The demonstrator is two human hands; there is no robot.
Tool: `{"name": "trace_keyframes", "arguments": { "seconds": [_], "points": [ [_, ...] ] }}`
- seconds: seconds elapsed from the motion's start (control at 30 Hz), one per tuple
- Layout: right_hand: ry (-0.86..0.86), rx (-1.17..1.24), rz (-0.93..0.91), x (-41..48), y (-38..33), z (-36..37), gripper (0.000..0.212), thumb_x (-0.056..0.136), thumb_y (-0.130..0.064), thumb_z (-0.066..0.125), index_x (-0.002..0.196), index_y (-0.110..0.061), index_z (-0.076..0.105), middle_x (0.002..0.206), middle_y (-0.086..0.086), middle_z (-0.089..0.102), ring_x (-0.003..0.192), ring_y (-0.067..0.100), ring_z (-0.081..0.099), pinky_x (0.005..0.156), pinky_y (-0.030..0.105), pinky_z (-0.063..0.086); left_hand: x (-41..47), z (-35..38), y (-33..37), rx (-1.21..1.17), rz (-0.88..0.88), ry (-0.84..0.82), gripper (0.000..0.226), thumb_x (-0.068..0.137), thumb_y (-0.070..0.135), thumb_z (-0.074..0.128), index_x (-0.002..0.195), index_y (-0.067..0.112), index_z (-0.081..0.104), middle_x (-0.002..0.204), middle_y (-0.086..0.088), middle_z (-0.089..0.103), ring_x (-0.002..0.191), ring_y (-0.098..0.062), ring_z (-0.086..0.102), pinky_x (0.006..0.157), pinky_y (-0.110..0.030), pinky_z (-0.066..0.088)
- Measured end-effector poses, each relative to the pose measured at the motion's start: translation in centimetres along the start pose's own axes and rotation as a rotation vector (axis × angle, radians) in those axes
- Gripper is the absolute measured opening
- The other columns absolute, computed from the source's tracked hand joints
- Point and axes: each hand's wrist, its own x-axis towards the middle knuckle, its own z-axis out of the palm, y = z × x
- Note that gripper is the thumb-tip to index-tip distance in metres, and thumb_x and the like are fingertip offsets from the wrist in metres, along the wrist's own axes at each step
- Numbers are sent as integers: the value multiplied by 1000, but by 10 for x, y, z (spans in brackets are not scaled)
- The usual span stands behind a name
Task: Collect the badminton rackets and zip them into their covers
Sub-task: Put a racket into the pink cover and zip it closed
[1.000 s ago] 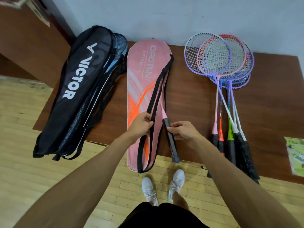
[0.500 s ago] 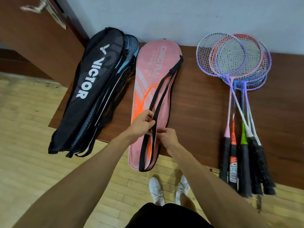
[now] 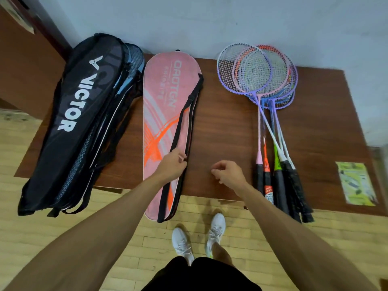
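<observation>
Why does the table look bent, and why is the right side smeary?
Head view: the wide lens bows the table; the leaflet at the right is smeared, likely camera motion; lettering on the black cover reads clearly, and the left hand gripping the pink cover is fairly sharp; light soft, no harsh glare.

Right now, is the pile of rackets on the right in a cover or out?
Out. The racket pile lies bare on the table, strings and grips exposed, apart from the pink cover.
</observation>
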Motion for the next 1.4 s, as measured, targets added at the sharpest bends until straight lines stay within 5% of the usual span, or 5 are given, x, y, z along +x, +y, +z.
{"name": "trace_keyframes", "arguments": {
  "seconds": [0.3, 0.47, 0.83, 0.97, 1.4],
  "points": [
    [171, -302, -78, -34, -6, -108, 24, 90, -24, 60, 111, -14, 65, 107, 2, 66, 97, 18, 60, 78, 22, 41, 20, 17, 93, 147, 294, -144, 11, 89, 17, 57, 98, 17, 62, 95, 5, 60, 94, -17, 59, 78, -23, 40],
    [273, -437, -120, -28, 3, -159, 19, 85, -18, 53, 96, -18, 68, 104, 6, 69, 101, 29, 62, 86, 38, 51, 36, 33, 127, 280, 434, -167, 8, 87, 22, 57, 88, 29, 59, 97, 7, 61, 94, -15, 59, 88, -33, 48],
    [239, -416, -102, 60, 36, -188, 18, 91, -27, 54, 106, -17, 52, 107, 1, 53, 93, 22, 55, 80, 39, 49, 72, 68, 157, 366, 411, -84, 7, 90, 26, 56, 91, 23, 62, 90, 6, 58, 79, -9, 55, 74, -26, 46],
    [159, -454, -106, 76, 43, -182, 12, 93, -24, 47, 97, -16, 55, 95, 4, 64, 82, 24, 62, 75, 42, 55, 85, 69, 146, 355, 312, -47, 6, 89, 25, 58, 86, 30, 58, 82, 14, 52, 73, -3, 51, 71, -20, 39],
    [258, -237, -333, 46, 15, -138, 4, 91, -23, 57, 91, -19, 57, 67, -9, 53, 58, 7, 48, 61, 27, 37, 63, 30, 81, 321, 169, 130, 12, 86, 18, 57, 97, 18, 62, 89, 3, 58, 80, -19, 58, 77, -34, 49]
  ]
}}
